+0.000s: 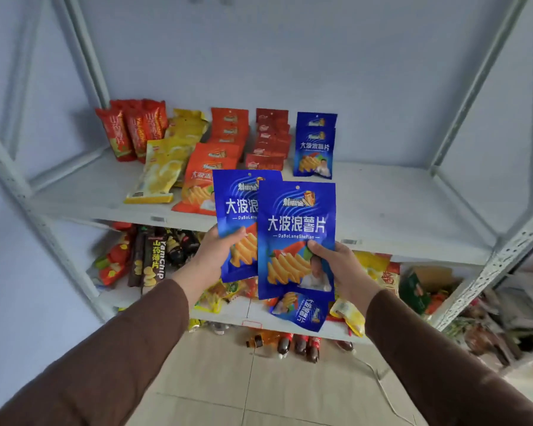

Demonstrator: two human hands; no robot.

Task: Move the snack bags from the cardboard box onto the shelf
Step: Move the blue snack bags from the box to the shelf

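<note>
Left hand (219, 250) and right hand (336, 265) each pinch a blue snack bag (296, 229) by its lower edge before the shelf (382, 210); light, slick, crushable-looking, they are best gripped along the flat seams.

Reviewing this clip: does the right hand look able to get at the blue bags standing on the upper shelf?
Probably yes: the right hand holds its own blue bag, and nothing stands before the standing blue bags.

Both brown-sleeved arms reach forward, raised. The left hand (217, 252) pinches a blue bag (234, 222), thumb in front; the right hand (342, 265) pinches another blue bag (296, 238) overlapping it.
</note>
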